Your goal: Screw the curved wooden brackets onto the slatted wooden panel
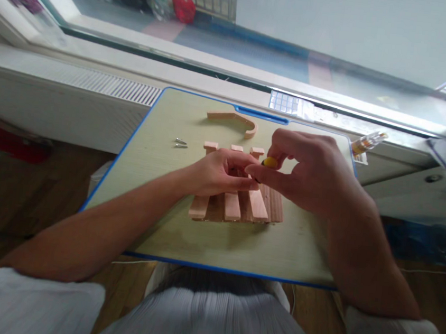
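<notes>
A small screwdriver with a yellow-and-black handle (270, 162) is pinched between the thumb and fingers of my right hand (306, 168). Its lower end disappears behind the fingers. My left hand (226, 173) reaches over the wooden piece from the left, thumb and forefinger closing together by the screwdriver's tip; what they grip is hidden. Below both hands lies the wooden piece: three pale slats (233, 206) set side by side across a darker brown board (274, 204). Two silver screws (180, 145) rest on the table left of it.
A hook-shaped pale wooden part (236, 118) lies toward the back of the blue-edged table (151, 239). Behind the table run a white window sill and a radiator grille (135, 92). A clear container (369, 143) stands by the back right corner.
</notes>
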